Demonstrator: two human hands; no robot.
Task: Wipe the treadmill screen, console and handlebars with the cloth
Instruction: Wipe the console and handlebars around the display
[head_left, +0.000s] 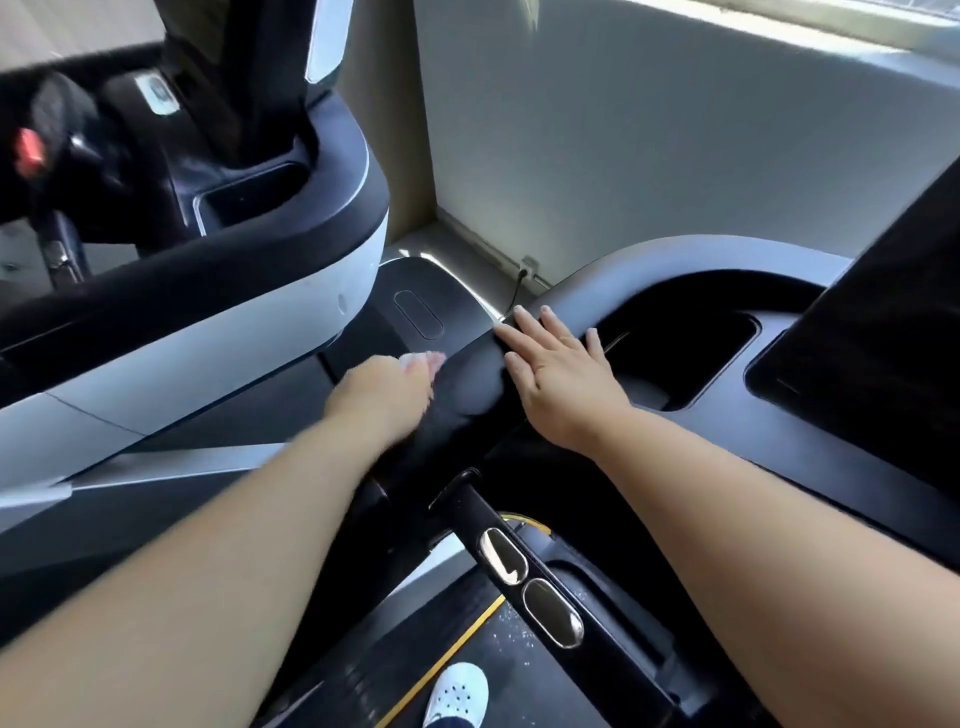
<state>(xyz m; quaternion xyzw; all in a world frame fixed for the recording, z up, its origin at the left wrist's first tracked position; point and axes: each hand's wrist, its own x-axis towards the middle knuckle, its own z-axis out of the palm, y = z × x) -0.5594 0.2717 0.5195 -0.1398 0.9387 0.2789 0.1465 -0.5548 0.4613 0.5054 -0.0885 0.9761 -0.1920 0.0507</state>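
Your left hand (382, 397) is out over the left side of the console (467, 395), blurred, with its fingers curled round a small white cloth (422, 359) that shows just past the fingertips, right at the edge of the glossy black surface; you cannot tell from the blur how much of the cloth touches it. Your right hand (558, 382) lies flat on the same black surface just beside the left one, palm down, its fingers (530, 332) straight and slightly spread, holding nothing. To the right of that hand there is a deep tray recess (685, 343) in the console, and beyond it the dark screen (878, 332) rises at the right edge of the view. Below your forearms a black handlebar (467, 506) runs towards you, carrying two shiny metal plates (503, 557) one after the other. Under it lies the belt (524, 675) with a yellow line (452, 650) along its side, and your white shoe (457, 691) stands on it. On your left stands a second treadmill (291, 306) in white and black, close beside yours. Low on the grey wall ahead a socket (528, 261) has a dark cable (516, 291) hanging from it
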